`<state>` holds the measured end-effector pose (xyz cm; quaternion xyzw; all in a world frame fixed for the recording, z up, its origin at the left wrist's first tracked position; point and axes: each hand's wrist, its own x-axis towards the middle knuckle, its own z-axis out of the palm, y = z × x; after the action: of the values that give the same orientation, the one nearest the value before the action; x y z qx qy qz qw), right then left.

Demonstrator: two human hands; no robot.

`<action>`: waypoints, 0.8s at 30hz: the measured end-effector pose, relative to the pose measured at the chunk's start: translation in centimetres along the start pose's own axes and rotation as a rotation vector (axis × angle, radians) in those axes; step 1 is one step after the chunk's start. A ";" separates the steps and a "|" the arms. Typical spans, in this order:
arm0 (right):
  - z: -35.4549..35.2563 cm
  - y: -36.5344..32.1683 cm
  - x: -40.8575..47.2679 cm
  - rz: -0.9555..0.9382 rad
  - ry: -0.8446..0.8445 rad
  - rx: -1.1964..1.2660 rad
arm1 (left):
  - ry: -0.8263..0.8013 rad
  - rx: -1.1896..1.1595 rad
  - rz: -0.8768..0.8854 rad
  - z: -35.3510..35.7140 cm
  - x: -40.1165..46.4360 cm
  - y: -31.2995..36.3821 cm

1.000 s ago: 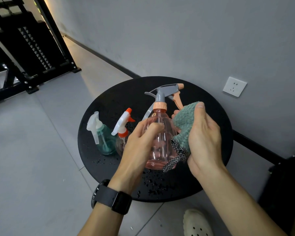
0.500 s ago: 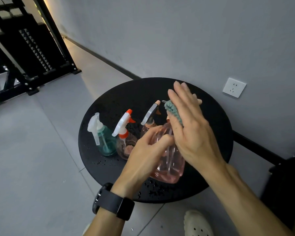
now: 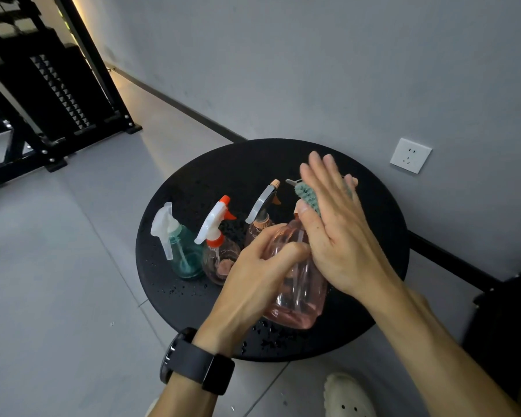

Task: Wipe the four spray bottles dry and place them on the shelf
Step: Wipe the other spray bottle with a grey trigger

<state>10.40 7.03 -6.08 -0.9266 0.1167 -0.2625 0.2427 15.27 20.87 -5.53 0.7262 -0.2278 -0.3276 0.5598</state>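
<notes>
My left hand [image 3: 254, 284] grips a large pink spray bottle [image 3: 298, 293], tilted above the round black table [image 3: 382, 224]. My right hand [image 3: 334, 227] lies over the bottle's head with straight fingers, pressing a green cloth [image 3: 306, 198] against it; the thumb tucks under the cloth. Most of the cloth and the bottle's trigger are hidden under that hand. Three more bottles stand in a row on the table: a teal one with a white sprayer [image 3: 181, 245], a clear one with a white and red sprayer [image 3: 218, 248], and a pink one with a grey sprayer [image 3: 260, 215].
Water drops [image 3: 268, 338] dot the table's near side. A black metal shelf frame [image 3: 51, 94] stands at the far left on the grey floor. A grey wall with a white socket [image 3: 410, 155] runs behind the table. My shoe [image 3: 348, 395] is below the table's edge.
The bottle has been tilted and lowered toward me. My right hand went from holding the cloth at the bottle's side to lying flat over its sprayer head.
</notes>
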 end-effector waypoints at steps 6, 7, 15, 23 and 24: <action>0.3 0.1 0.1 0.099 0.061 0.037 | -0.002 -0.010 0.001 -0.1 0.1 0.0; 0.3 0.0 0.1 0.078 0.038 0.043 | 0.002 -0.016 0.000 -0.1 0.0 0.1; 0.5 -1.0 -0.2 0.025 -0.044 0.157 | 0.047 -0.044 0.001 -0.7 0.3 -0.1; 0.4 -0.6 -0.1 0.049 0.015 0.095 | -0.022 -0.026 -0.008 -0.9 0.3 -0.4; 0.4 -0.5 -0.1 0.050 0.015 0.102 | -0.020 -0.031 -0.005 -0.8 0.3 -0.4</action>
<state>10.58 7.68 -6.16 -0.9078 0.1280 -0.2691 0.2951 16.07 21.31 -5.88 0.7146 -0.2266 -0.3396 0.5680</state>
